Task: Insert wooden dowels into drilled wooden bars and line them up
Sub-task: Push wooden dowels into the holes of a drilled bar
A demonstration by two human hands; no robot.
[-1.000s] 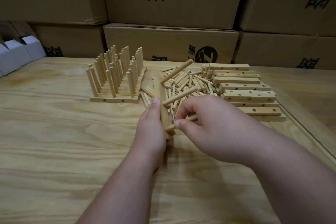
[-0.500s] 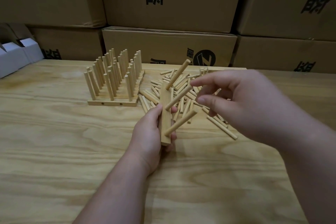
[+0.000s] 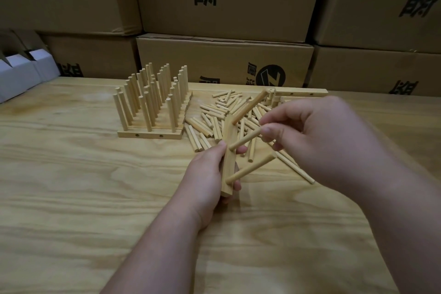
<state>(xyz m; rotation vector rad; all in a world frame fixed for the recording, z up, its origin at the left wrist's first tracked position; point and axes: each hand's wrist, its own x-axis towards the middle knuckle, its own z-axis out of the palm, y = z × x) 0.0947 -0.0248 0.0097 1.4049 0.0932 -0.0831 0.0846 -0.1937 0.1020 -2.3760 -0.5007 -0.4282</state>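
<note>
Cardboard boxes (image 3: 224,0) stand behind the tabletop (image 3: 71,186); loose dowels (image 3: 214,114) lie beside finished bars (image 3: 152,102). The left hand (image 3: 207,174) grips a pale bar (image 3: 228,162) with three dowels; the right hand (image 3: 317,136) pinches the middle dowel (image 3: 245,139).

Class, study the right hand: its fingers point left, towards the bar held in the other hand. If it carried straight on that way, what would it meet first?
Most likely the middle dowel, which the right hand already appears to touch at its tip; beyond lies the bar gripped by the left hand. Depth is uncertain.
</note>
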